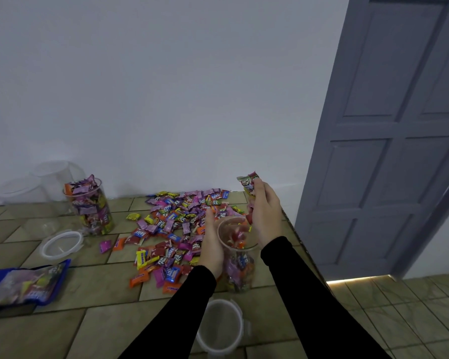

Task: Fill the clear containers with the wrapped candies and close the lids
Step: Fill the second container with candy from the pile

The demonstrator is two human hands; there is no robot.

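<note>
Right fingers point(260, 186): clenched round a small bunch of wrapped candies point(250, 183), held above and just beyond the open mouth of the near container.
Right hand point(266, 216): raised over the far right side of the rim, back toward the camera, black sleeve behind it.
Left fingers point(210, 216): lie fairly straight along the container's left wall; whether the thumb wraps behind cannot be told.
Left hand point(212, 246): presses against the left side of the near container, steadying it.
Near container point(240, 265): clear, upright on the tiled desk point(94, 286), partly filled with candies, no lid on.
Its lid point(219, 327): probably the clear one lying flat nearer the person, below the arms.
Candy pile point(182, 224): loose heap spread on the desk just left of and beyond the near container.
Full container point(90, 207): stands well to the left, heaped to the rim, lid not on; a white-rimmed lid point(62, 244) lies in front of it.
Spare containers point(49, 177): empty, by the wall.
Candy bag point(24, 283): lies at the left edge.
Risk: the mouth is narrow, so a release from this height could scatter candies over the rim; the container stands near the desk's right edge, and a nudge could tip it off.
Risk, lid: overfilling like the left one would likely keep a lid from seating.
</note>
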